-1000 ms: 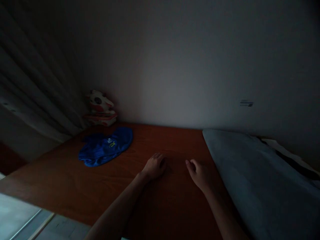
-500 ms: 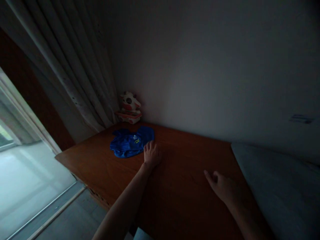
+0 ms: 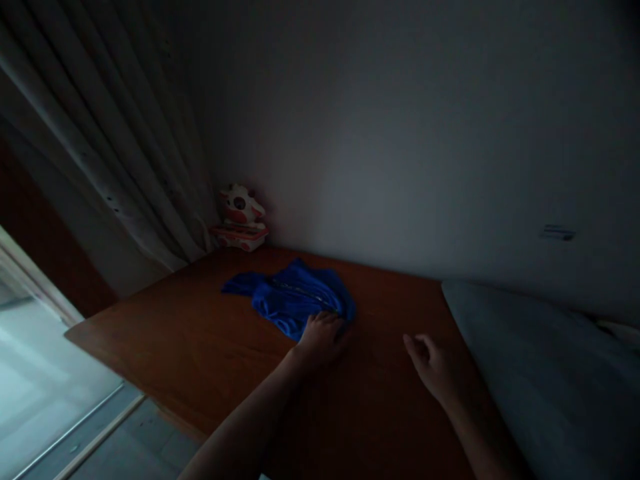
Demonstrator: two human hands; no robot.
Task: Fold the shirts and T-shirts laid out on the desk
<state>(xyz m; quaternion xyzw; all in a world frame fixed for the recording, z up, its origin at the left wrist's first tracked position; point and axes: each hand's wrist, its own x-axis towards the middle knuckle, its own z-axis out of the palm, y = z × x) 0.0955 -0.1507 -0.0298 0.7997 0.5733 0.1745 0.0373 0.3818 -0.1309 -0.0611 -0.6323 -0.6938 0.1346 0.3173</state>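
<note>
A blue cloth garment with a shiny surface lies crumpled on the brown wooden tabletop. My left hand is closed on its near right edge; the fingertips are partly lost in the dark folds. A thin pale line runs across the cloth, too blurred to read. To the right, above the tabletop, my right hand holds nothing. Its fingers are loosely curled, with a gap between thumb and forefinger.
At the back left corner stands a cow-shaped toy with a red and white keyboard base. Behind it hangs a curtain. A grey sheet-like cover lies along the right side. The wall closes off the back.
The blue garment has shifted right and toward me with my left hand, and its folds have changed shape. My right hand stays in much the same pose. The view has turned slightly.
</note>
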